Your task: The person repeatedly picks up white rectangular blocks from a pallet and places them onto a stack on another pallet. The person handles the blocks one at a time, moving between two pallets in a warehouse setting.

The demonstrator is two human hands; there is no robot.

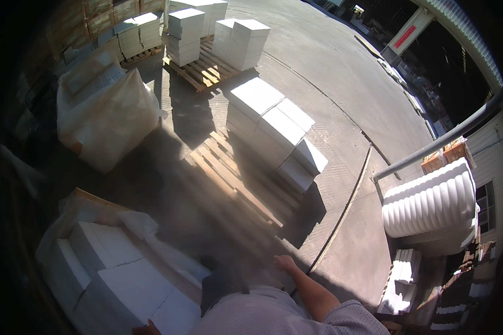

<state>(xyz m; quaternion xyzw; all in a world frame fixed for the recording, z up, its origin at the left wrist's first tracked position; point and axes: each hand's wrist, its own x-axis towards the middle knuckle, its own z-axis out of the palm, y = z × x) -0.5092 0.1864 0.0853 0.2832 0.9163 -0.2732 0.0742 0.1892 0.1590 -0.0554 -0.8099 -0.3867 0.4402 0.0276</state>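
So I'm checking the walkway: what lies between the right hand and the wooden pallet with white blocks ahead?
In the head view, only bare shaded paving separates the right hand from the wooden pallet carrying white blocks.

My left hand (146, 328) rests on a large white block (129, 296) lying flat, stacked beside the wooden pallet (235, 178).

A bulky load wrapped in translucent plastic sheeting (103, 111) stands at 10 o'clock. Torn white wrapping (131, 223) lies over block stacks at 7 o'clock. A red and white rectangular sign (406, 34) hangs at 1 o'clock.
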